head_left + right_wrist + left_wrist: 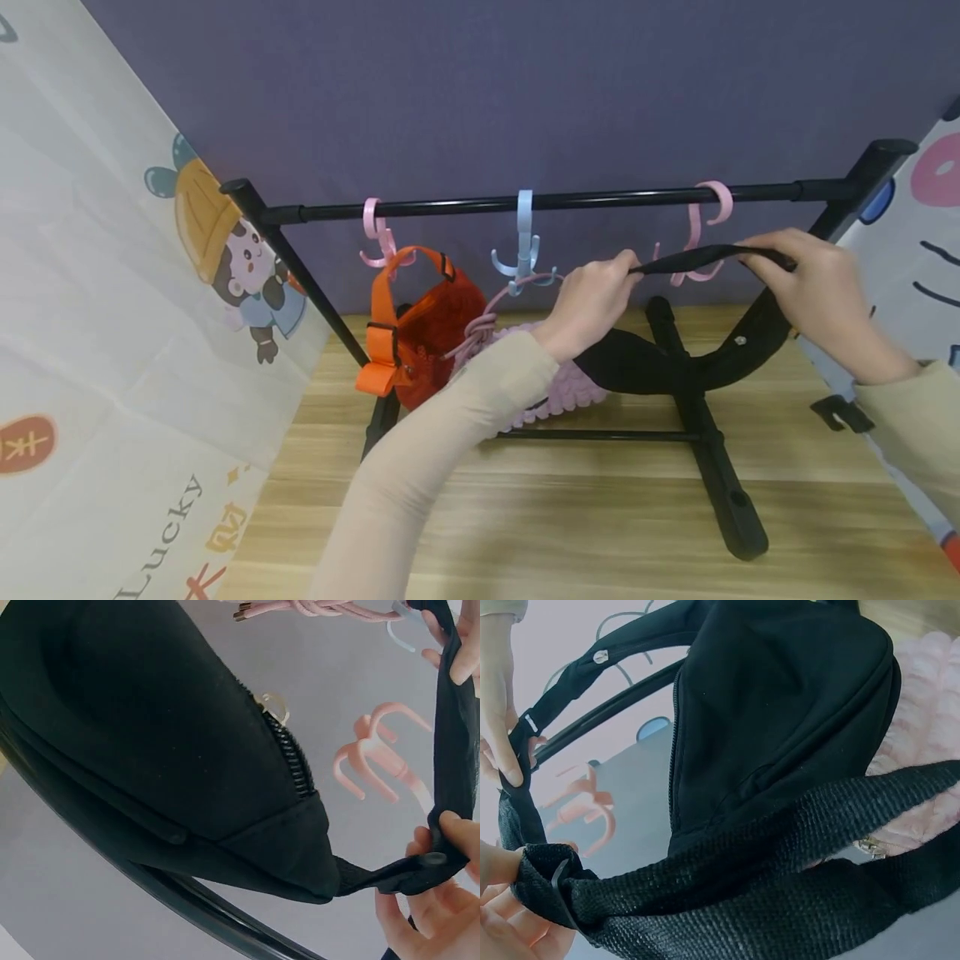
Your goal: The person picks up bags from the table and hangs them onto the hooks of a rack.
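Observation:
A black crossbody bag (630,362) with a zipper hangs below my hands, in front of the rack. Its black strap (693,258) is stretched between them, just in front of the right pink hook (693,229). My left hand (588,300) pinches the strap's left part; close by in the left wrist view is a slider buckle (562,889). At the other end, my right hand (813,292) grips the strap between thumb and fingers, as the right wrist view also shows. The zipper pull (276,709) shows near the bag's narrow end.
A black rack (450,206) stands on the wooden surface (562,517). An orange bag (442,325) hangs from the left pink hook (382,237). A puffy pink bag (566,387) with a knotted cord hangs by the blue hook (525,242), partly behind my left arm.

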Available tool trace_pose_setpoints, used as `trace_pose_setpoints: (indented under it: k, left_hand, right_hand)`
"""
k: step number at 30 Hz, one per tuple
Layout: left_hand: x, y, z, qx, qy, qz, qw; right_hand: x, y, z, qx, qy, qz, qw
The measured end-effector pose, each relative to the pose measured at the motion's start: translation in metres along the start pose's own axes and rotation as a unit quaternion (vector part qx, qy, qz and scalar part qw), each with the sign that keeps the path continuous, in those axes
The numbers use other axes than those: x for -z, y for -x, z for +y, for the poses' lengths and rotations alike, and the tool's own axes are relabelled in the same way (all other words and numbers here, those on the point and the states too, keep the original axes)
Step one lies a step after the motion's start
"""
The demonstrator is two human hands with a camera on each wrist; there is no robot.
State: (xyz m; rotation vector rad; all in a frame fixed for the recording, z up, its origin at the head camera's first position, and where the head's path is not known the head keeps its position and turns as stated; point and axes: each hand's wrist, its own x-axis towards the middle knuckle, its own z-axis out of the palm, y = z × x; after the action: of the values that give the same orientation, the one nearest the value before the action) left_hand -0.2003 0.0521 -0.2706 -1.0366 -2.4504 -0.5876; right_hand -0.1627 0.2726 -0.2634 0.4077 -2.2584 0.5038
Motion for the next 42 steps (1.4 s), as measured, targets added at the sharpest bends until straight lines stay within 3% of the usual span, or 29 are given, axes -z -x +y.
trace_pose_setpoints:
  k: [7,17,31,42]
  left_hand:
    - [-0.007,-0.007,0.000,0.008,-0.034,0.004,0.9994]
    - [-0.015,-0.012,0.000,0.022,-0.049,-0.016,0.9984]
    - [-0.021,-0.015,-0.001,0.051,-0.053,-0.060,0.9955]
    - [-0.025,-0.012,-0.004,0.056,-0.045,-0.052,0.9961]
  right_hand:
    - [-0.004,-0.002,0.006,-0.028,0.008,-0.018,0.999]
    - [-0.010,-0.002,0.015,-0.056,0.022,-0.045,0.997]
    - [-0.019,-0.003,0.023,-0.092,0.006,-0.080,0.993]
    - [-0.026,-0.003,0.026,-0.097,-0.010,-0.100,0.990]
